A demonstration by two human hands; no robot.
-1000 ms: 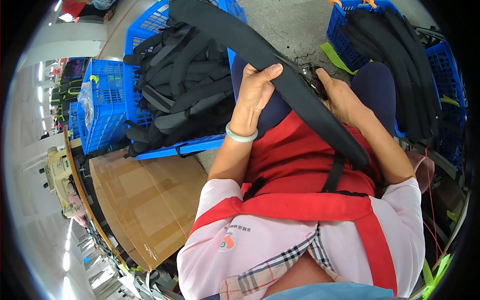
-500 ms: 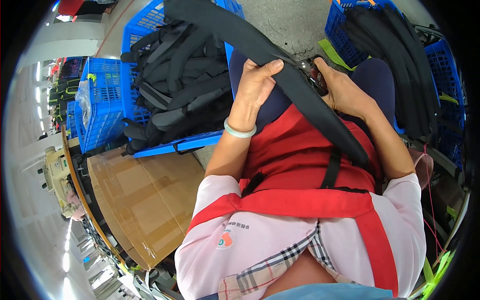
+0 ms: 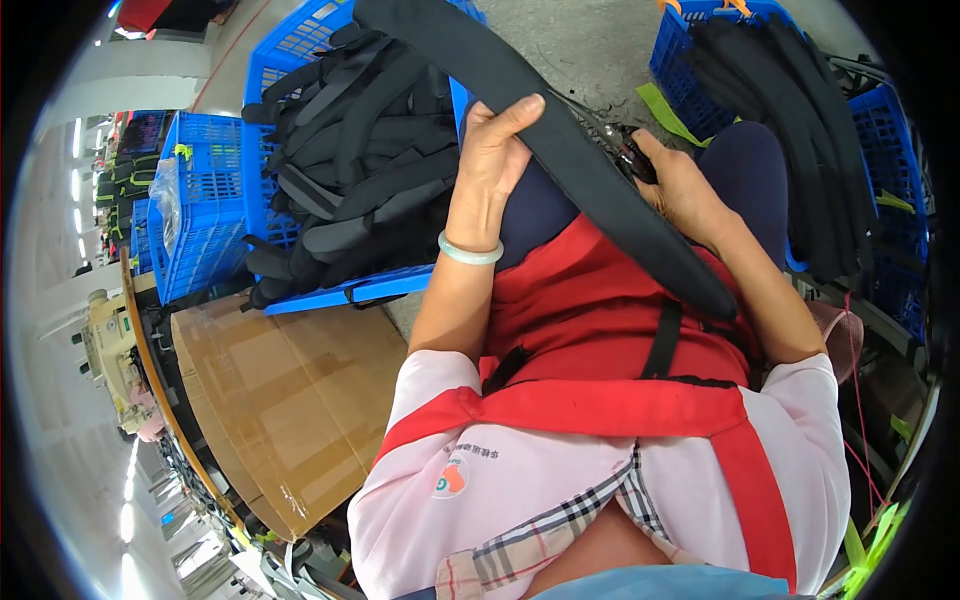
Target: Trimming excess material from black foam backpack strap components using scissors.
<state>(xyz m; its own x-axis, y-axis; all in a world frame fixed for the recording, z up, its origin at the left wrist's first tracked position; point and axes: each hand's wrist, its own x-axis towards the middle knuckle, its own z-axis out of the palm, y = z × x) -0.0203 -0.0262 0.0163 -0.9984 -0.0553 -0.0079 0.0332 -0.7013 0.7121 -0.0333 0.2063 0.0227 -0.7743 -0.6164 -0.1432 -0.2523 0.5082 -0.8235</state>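
Strap (image 3: pixel 590 168), spanning eleven to three o'clock, is pinched by closed left fingers (image 3: pixel 520 113), right fingers (image 3: pixel 650 146) wrapped round scissors (image 3: pixel 627 156) at one o'clock; a slipping pinch could get it nicked.

Open floor (image 3: pixel 592 45) separates facing edges of the left crate (image 3: pixel 385 289) and right crate (image 3: pixel 672 62); a slanting black strap (image 3: pixel 605 190) bars passage between left hand (image 3: pixel 495 150) and right hand (image 3: pixel 688 195).

Black strap (image 3: pixel 610 190), upper end outside frame
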